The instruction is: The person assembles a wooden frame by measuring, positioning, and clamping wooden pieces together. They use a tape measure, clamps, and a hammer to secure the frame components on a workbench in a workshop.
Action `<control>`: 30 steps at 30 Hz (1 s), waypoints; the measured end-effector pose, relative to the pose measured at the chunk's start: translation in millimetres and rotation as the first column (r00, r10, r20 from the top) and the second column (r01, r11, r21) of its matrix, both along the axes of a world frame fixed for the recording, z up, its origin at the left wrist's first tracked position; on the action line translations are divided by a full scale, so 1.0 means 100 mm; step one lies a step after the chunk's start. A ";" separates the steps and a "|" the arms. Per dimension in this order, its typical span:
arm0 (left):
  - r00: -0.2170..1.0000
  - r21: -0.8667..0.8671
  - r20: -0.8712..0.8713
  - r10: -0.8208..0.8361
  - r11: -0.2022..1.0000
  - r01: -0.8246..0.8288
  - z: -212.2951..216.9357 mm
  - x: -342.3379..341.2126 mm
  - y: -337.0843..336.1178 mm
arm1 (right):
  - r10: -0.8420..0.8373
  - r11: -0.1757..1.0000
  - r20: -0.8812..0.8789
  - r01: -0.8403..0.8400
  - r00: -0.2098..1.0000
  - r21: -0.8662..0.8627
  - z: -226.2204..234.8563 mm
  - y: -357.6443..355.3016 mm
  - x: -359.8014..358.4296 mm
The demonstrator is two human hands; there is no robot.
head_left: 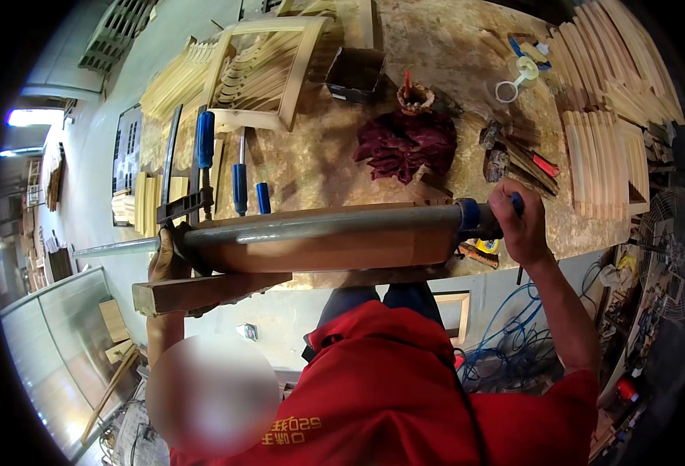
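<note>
A long grey pipe clamp (pixel 319 223) lies across a reddish-brown wooden piece (pixel 323 252) at the near edge of the workbench. At the clamp's right end, my right hand (pixel 521 221) is closed round its handle beside the blue screw head (pixel 468 216). My left hand (pixel 168 260) wraps round the pipe's left end at the dark jaw; some of its fingers are hidden. Below that jaw a wooden block (pixel 210 290) sticks out past the bench edge. A bar clamp with a blue handle (pixel 205 140) stands just beyond my left hand.
Farther back are a pale wooden frame (pixel 288 120), a black box (pixel 355 74), a bowl with a red stick (pixel 415 98) and a maroon cloth (pixel 406 145). A hammer (pixel 491 133) lies among tools at right, near stacked wood strips (pixel 596 163). Blue hose (pixel 505 334) coils on the floor.
</note>
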State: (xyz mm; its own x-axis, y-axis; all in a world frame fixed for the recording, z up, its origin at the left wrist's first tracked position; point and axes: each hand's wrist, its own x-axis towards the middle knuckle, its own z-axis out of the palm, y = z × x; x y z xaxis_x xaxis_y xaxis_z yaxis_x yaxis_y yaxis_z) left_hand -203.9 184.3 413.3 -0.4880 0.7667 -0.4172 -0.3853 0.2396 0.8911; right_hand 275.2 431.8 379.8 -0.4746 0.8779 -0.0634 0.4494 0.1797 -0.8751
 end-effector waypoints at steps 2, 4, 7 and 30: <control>0.997 0.048 0.071 -0.026 0.999 0.022 0.00 0.06 0.05 | -0.033 0.999 -0.005 0.033 0.999 0.037 -0.01 -0.05 0.03; 0.985 0.087 0.171 -0.026 0.996 0.011 -0.04 0.05 0.09 | -0.035 0.997 -0.011 0.036 0.999 0.064 -0.02 -0.07 0.05; 0.957 0.095 0.288 0.029 0.994 -0.058 -0.10 0.03 0.16 | -0.005 0.999 -0.009 0.005 1.000 0.046 -0.01 -0.11 0.12; 0.897 -0.060 0.401 0.185 0.983 -0.176 -0.17 0.01 0.14 | 0.088 0.996 0.139 -0.086 0.986 -0.021 0.09 0.02 0.35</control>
